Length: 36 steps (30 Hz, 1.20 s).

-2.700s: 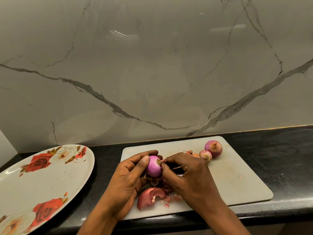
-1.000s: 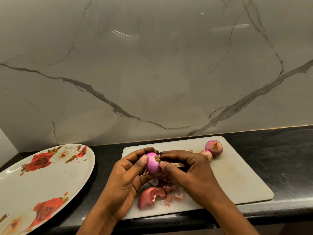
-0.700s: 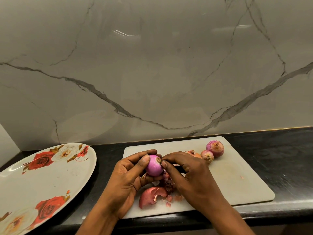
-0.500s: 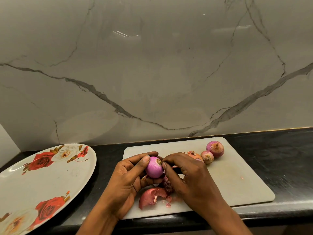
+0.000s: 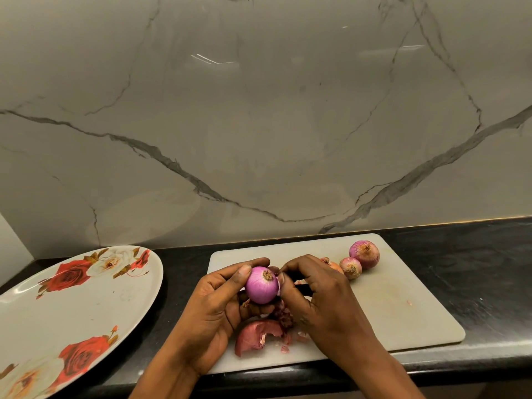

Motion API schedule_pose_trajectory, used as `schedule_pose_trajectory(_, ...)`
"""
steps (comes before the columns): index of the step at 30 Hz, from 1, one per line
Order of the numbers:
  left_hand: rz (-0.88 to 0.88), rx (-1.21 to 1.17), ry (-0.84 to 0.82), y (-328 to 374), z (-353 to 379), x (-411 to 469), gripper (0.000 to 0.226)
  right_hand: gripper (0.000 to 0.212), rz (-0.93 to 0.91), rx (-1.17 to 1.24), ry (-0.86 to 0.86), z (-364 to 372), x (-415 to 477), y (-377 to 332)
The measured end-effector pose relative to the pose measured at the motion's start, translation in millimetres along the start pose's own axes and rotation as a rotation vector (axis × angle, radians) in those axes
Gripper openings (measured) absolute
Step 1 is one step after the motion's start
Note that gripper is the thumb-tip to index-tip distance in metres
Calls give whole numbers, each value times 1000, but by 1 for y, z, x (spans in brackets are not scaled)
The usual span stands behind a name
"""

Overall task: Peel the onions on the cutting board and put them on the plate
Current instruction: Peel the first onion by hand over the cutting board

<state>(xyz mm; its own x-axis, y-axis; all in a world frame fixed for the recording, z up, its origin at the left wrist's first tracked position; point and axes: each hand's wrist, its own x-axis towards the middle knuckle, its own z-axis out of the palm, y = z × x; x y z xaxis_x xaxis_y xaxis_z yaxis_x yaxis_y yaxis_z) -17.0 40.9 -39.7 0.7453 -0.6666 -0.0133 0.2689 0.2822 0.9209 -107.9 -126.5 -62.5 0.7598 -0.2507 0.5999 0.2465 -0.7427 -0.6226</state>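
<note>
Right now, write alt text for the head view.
A left hand holds a purple onion over a white cutting board while the right hand's fingers pinch at its skin. Unpeeled onions lie behind, loose skins below, a floral plate left.

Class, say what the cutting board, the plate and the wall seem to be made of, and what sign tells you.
Cutting board: probably plastic, matt off-white, thin with rounded corners and faint stains.
Plate: melamine or glazed ceramic, I cannot tell which; glossy, with printed roses.
Wall: marble or a marble-look slab; polished, grey-veined, mirroring lights.
</note>
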Motion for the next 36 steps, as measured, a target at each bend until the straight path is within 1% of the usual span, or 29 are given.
schedule_pose_trajectory(3,-3,-16,-3,0,-1,0,33,8,29,4,32,-1,1,0)
schedule_pose_trajectory(5,-6,-30,2,0,-1,0,34,6,56,20,71,-2,1,1)
schedule_pose_trajectory(8,3,-55,10,-1,-1,0,36,9,130,137,81,-3,1,5)
schedule_pose_trajectory(10,36,-90,31,-1,-1,1,37,20,168,209,59,-4,0,6)
schedule_pose_trajectory(11,60,-103,38,-1,-1,2,36,26,171,212,49,-4,0,7)
schedule_pose_trajectory(13,106,-118,54,0,0,3,34,32,144,181,40,-5,0,6)
schedule_pose_trajectory(18,157,-119,92,2,2,3,33,27,148,212,-15,-6,-3,4)
schedule_pose_trajectory(21,213,-1,105,8,2,-1,36,33,103,144,-46,-6,-2,1)
schedule_pose_trajectory(22,232,43,114,12,1,-3,37,31,80,108,-39,-7,-2,0)
schedule_pose_trajectory(24,278,141,150,22,-6,-10,37,17,46,70,-24,-6,0,0)
schedule_pose_trajectory(25,305,197,175,28,-12,-15,37,14,40,67,-25,-6,0,0)
schedule_pose_trajectory(28,399,401,269,47,-39,-28,36,27,73,121,-57,-6,0,2)
schedule_pose_trajectory(31,481,701,395,63,-69,-41,34,30,74,146,-68,-6,0,2)
schedule_pose_trajectory(36,444,918,574,79,-115,-54,30,23,53,131,-87,-8,-1,0)
